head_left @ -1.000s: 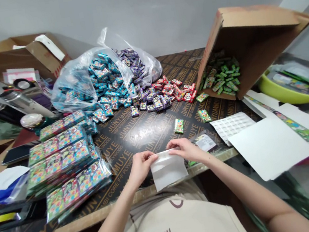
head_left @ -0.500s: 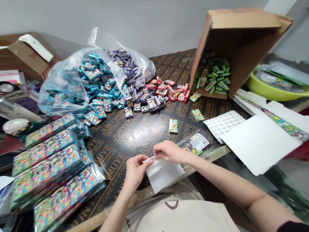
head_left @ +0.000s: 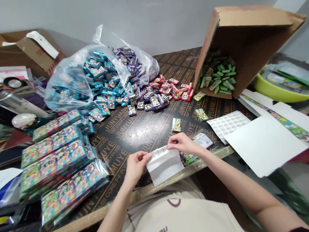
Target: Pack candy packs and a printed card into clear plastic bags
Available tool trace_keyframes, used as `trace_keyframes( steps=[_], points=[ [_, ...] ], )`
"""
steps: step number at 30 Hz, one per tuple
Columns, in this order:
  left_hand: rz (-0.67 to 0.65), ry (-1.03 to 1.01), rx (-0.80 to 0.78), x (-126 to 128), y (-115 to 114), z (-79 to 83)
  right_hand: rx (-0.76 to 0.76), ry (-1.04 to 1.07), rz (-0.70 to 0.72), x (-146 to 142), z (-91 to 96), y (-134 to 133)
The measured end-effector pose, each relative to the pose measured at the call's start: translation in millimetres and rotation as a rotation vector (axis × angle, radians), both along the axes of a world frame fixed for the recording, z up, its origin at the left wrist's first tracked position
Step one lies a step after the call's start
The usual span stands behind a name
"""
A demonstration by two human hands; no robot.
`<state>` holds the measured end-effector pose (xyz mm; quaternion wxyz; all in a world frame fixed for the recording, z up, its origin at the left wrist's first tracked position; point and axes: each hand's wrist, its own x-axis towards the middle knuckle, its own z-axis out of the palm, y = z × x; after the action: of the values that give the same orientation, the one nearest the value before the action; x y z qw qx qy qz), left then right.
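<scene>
While its upper edge is spread between both hands, a creased white sheet (head_left: 166,170) sits at the near edge of the dark surface (head_left: 136,130), right in front of the person. The left hand (head_left: 134,167) pinches the upper left corner, thumb and fingers together; the right hand (head_left: 184,144) pinches the upper right corner in the same way. Beneath the right wrist, a printed packet (head_left: 203,140) is partly hidden. Two green packets (head_left: 176,124) lie just beyond that hand, with a label sheet (head_left: 228,123) and white cards (head_left: 265,142) farther right. Stacked packs (head_left: 59,157) crowd the left side. Behind, blue packets (head_left: 99,70), purple packets (head_left: 130,63) and red packets (head_left: 181,88) spread between a plastic bag (head_left: 66,92) and a tilted cardboard box (head_left: 258,13).
</scene>
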<state>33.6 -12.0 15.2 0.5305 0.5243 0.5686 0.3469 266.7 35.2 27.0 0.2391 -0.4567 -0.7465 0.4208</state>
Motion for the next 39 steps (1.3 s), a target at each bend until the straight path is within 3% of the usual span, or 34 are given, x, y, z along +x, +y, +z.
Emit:
trace_keyframes(
  steps=[6, 11, 14, 17, 20, 23, 26, 29, 31, 35, 39],
  points=[
    [0.011, 0.0, -0.02, -0.2, -0.9, 5.6, -0.016, 0.056, 0.034, -4.5, -7.8, -2.3],
    [0.043, 0.015, -0.033, -5.8, -1.7, 3.6, 0.1, 0.017, 0.058, 0.7, -8.3, -1.1],
    [0.116, 0.037, -0.021, -23.3, 1.5, -2.9, 0.245, -0.276, -0.054, 39.2, -11.6, 9.7],
    [0.198, 0.006, -0.052, -45.8, 10.2, -11.0, 0.231, -0.652, -0.176, 89.0, -22.6, 18.6],
    [0.243, -0.057, -0.134, -61.6, 24.4, -16.9, 0.119, -0.596, -0.188, 120.4, -34.9, 21.2],
    [0.215, -0.085, -0.201, -61.5, 41.4, -19.6, 0.043, -0.408, -0.151, 138.9, -31.1, 22.9],
    [0.142, -0.065, -0.235, -37.6, 55.4, -23.7, 0.054, -0.126, -0.245, 163.4, -6.3, 29.2],
    [0.072, -0.033, -0.231, 11.2, 62.1, -34.4, 0.074, 0.25, -0.407, 179.7, 19.0, 37.8],
    [0.022, -0.001, -0.207, 48.2, 63.9, -43.8, 0.007, 0.313, -0.379, 173.2, 24.7, 41.2],
    [-0.051, 0.116, -0.09, 92.7, 72.2, -55.9, -0.131, 0.09, -0.09, 132.0, 4.2, 41.5],
    [-0.115, 0.276, -0.007, 89.5, 90.7, -55.2, -0.12, -0.168, 0.043, 111.7, -29.6, 44.7]
  ],
)
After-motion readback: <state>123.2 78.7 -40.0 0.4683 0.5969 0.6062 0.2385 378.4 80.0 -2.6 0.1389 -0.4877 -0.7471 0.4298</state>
